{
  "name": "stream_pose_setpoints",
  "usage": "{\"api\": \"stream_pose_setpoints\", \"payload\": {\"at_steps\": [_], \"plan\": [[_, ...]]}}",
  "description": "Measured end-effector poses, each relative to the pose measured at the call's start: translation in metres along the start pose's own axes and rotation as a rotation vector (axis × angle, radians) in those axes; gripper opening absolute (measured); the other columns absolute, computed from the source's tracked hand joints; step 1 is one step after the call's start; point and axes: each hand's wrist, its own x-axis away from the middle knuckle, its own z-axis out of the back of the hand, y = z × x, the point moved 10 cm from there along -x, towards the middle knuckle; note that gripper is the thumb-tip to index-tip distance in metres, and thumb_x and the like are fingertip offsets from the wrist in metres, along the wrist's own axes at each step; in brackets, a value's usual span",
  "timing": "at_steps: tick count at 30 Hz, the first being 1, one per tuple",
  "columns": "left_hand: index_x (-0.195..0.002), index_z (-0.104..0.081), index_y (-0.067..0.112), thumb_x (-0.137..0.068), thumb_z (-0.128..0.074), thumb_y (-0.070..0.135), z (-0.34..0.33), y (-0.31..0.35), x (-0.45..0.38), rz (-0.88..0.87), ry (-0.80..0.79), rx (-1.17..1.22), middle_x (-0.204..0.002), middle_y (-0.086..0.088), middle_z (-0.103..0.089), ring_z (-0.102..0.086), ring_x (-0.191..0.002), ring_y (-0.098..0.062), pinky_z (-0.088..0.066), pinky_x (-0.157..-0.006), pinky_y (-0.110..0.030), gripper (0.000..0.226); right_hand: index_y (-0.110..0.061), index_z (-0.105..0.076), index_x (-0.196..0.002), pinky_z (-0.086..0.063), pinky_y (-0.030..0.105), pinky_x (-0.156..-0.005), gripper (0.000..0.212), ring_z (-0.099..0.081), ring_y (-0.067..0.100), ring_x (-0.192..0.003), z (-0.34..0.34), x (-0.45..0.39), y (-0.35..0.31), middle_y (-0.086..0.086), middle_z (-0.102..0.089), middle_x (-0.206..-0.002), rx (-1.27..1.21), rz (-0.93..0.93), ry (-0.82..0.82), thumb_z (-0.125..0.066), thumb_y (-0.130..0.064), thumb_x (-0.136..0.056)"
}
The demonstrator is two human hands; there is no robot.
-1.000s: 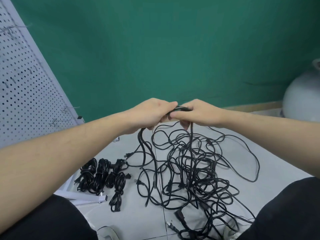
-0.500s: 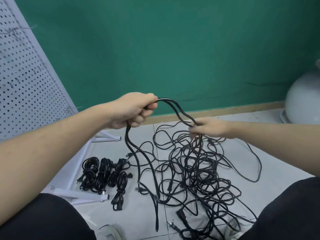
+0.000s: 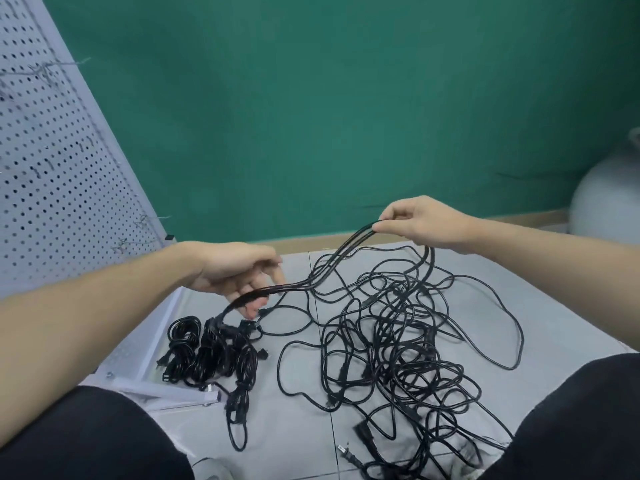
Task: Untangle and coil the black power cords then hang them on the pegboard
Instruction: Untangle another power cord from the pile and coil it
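A folded black power cord stretches in several strands between my hands above the floor. My right hand pinches the raised end of the strands at upper right. My left hand holds the lower end, fingers loosely curled round the strands, just above the coiled bundles. A big tangle of black cords lies on the grey floor under and right of the hands. Several coiled, tied cord bundles lie at the left by the pegboard's foot. The white pegboard leans at the left.
The pegboard's white metal base lies on the floor by the bundles. A green wall closes the back. A round grey object stands at the far right. My knees in black trousers fill both lower corners. A loose plug lies near the bottom.
My left hand has dropped down toward the coiled bundles while my right hand has risen and moved right, drawing the folded cord out taut between them.
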Motion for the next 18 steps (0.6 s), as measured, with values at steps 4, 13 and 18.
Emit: {"api": "stream_pose_setpoints", "payload": {"at_steps": [4,13,18], "plan": [[-0.123,-0.054,0.010,-0.104,-0.029,0.060,-0.023,0.035,-0.005,-0.141,-0.003,0.125,-0.103,-0.022,-0.074,-0.069,-0.090,-0.035,-0.057,-0.089,-0.048,0.059,-0.020,-0.071,-0.089,-0.041,0.019,-0.065,0.021,-0.049,0.005,-0.064,-0.016,0.005,-0.042,0.005,-0.071,-0.084,0.143,0.157,-0.002,-0.073,-0.041,-0.090],[-0.050,-0.046,0.025,-0.101,-0.045,0.061,-0.020,0.101,0.001,-0.381,0.351,-0.075,-0.052,0.009,-0.030,-0.027,-0.047,-0.013,-0.028,-0.049,-0.023,0.062,-0.009,-0.063,-0.083,-0.043,0.028,-0.060,0.036,-0.051,0.015,-0.057,-0.059,0.008,-0.050,-0.001,-0.061,-0.064,0.069,0.145,-0.249,-0.072,-0.043,-0.090],[-0.053,-0.028,0.029,-0.101,-0.055,0.046,0.001,0.107,0.016,-0.484,0.361,0.118,-0.053,0.007,-0.019,-0.013,-0.049,-0.016,-0.014,-0.048,-0.025,0.057,-0.019,-0.058,-0.068,-0.044,0.022,-0.070,0.033,-0.065,0.015,-0.076,-0.092,0.020,0.011,-0.005,-0.065,-0.071,0.292,0.028,-0.525,-0.073,-0.037,-0.091]]}}
